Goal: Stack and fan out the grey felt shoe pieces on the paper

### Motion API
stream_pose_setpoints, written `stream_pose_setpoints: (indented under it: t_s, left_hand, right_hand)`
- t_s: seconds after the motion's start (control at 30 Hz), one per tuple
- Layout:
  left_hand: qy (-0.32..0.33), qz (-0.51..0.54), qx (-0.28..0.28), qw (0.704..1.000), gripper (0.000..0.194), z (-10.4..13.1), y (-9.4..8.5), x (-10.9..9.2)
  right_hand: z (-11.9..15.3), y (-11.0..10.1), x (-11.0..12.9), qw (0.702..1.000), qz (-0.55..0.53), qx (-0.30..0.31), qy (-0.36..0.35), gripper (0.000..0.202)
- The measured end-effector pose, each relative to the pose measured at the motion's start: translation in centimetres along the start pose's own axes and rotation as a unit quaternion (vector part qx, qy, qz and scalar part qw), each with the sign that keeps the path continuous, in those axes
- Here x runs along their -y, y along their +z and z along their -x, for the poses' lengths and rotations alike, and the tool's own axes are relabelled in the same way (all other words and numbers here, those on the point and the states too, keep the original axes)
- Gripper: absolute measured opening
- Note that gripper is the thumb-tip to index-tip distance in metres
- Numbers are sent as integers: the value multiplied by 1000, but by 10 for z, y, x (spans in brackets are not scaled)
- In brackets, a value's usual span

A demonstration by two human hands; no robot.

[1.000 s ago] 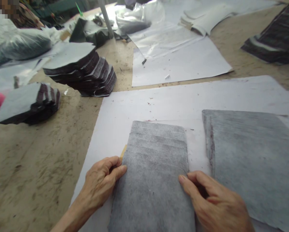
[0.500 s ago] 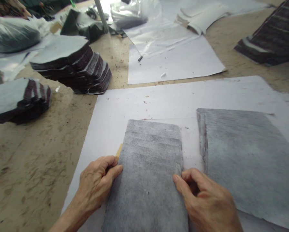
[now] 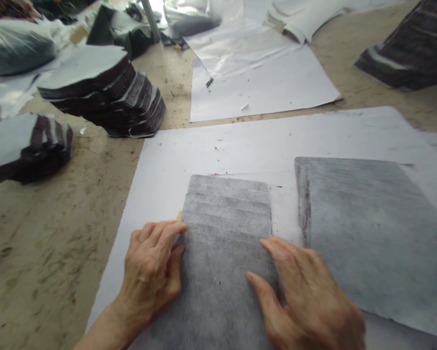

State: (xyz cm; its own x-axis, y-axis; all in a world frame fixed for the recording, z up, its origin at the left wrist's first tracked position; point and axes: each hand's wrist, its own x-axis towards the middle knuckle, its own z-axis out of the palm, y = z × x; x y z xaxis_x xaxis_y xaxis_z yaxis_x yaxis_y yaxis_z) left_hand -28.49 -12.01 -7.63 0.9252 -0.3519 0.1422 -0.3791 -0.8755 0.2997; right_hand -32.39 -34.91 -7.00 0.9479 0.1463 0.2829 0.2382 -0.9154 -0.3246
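A grey, fabric-like stack of sheets point(image 3: 226, 253) with slanting ridges near its far end lies on a large white sheet point(image 3: 240, 146). My left hand point(image 3: 153, 262) rests against its left edge, fingers curved and apart from the thumb, with a bit of yellow point(image 3: 179, 215) just beyond the fingers. Over its right edge is my right hand point(image 3: 302, 291), thumb and forefinger spread, the thumb lying on the top surface. To the right, a wider grey stack point(image 3: 379, 233) lies on the same white sheet, its layered left edge showing.
Dark layered stacks with pale tops stand at the left point(image 3: 105, 92) and far left point(image 3: 14, 141). Another dark stack point(image 3: 411, 48) is at the back right. Behind are a white sheet point(image 3: 262, 87), plastic bags point(image 3: 17, 46) and a thin post point(image 3: 151, 19).
Both hands have loosened from pinching the stack's edges; their fingers are now spread farther forward along its sides. The view has shifted slightly.
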Motion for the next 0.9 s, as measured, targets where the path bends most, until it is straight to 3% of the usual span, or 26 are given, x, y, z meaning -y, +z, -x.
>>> stream_pose_setpoints:
  t_s: [0.1,0.3,0.53,0.73,0.9]
  left_hand:
    - [0,56,51,997,31,-8,-3,3]
    - [-90,165,155,970,25,-26,-11,8]
    - [-170,168,184,953,18,-33,-13,4]
    - [-305,132,222,917,29,-27,-18,1]
    - [-315,111,225,915,34,-15,-18,-2]
  right_hand:
    - [-1,4,-4,1000,7,24,-2,27]
    - [-6,10,-8,997,-19,60,40,18]
    - [-7,9,-5,995,-59,53,52,9]
    - [-6,13,-6,995,-24,46,80,23]
    - [0,8,-3,996,14,29,89,31]
